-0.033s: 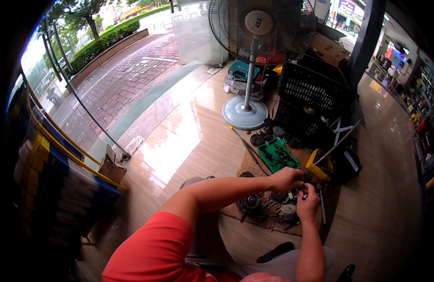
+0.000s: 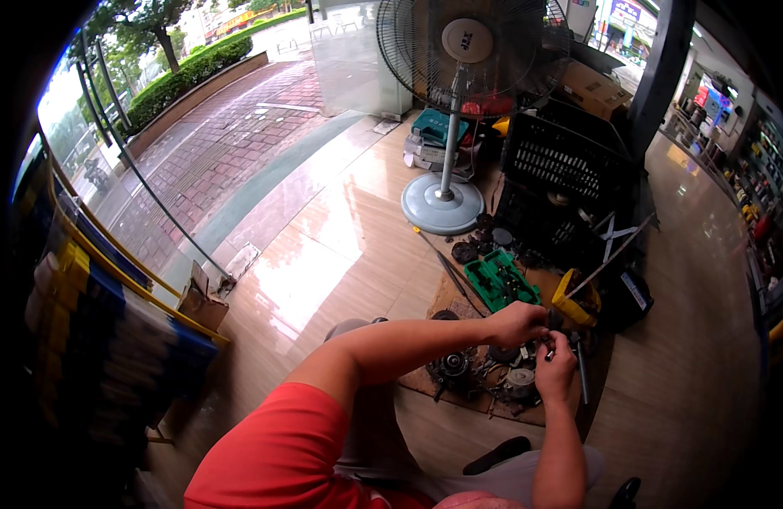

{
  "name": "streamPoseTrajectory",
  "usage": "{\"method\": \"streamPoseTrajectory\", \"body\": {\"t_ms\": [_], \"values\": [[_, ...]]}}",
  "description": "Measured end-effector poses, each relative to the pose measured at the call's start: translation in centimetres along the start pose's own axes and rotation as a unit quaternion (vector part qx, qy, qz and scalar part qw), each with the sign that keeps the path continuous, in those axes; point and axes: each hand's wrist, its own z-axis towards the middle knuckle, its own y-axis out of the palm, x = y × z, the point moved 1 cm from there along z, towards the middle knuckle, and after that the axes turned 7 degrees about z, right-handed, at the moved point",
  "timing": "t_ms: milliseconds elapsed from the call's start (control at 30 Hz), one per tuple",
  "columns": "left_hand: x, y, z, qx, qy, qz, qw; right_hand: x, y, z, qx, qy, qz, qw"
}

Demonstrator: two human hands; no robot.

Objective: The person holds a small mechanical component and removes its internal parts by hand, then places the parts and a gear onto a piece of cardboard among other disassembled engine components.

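My left hand (image 2: 517, 324) is closed, its fingertips around a small dark part (image 2: 554, 320) whose kind I cannot make out. Just below and to the right, my right hand (image 2: 556, 366) grips a small metal piece (image 2: 550, 355), close against the left fingers. Both hands are above a brown cardboard sheet (image 2: 417, 382). Under and beside them lie a round dark motor part (image 2: 452, 363), a greyish round part (image 2: 520, 380) and other greasy pieces. An open green case (image 2: 500, 280) with dark bits inside lies beyond my left hand. A yellow container (image 2: 569, 297) stands beyond my right.
A pedestal fan (image 2: 445, 204) stands on the tiled floor ahead. Black plastic crates (image 2: 552, 157) are stacked to its right, near a cardboard box (image 2: 591, 89). A long screwdriver (image 2: 446, 263) lies left of the green case. A grey rod (image 2: 583, 373) is right of my right hand.
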Motion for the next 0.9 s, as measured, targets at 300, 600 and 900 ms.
{"method": "streamPoseTrajectory", "body": {"t_ms": [300,600,900], "values": [[-0.09,0.20,-0.03,0.001,0.000,-0.010,1.000,0.20,0.14,0.02,0.008,-0.039,0.002,0.999],[-0.20,0.25,-0.04,0.000,0.000,0.002,1.000,0.12,0.03,0.03,-0.003,0.012,0.008,1.000],[-0.40,0.41,-0.11,0.005,-0.001,-0.003,1.000,0.85,0.53,-0.04,0.018,-0.041,0.004,0.999]]}}
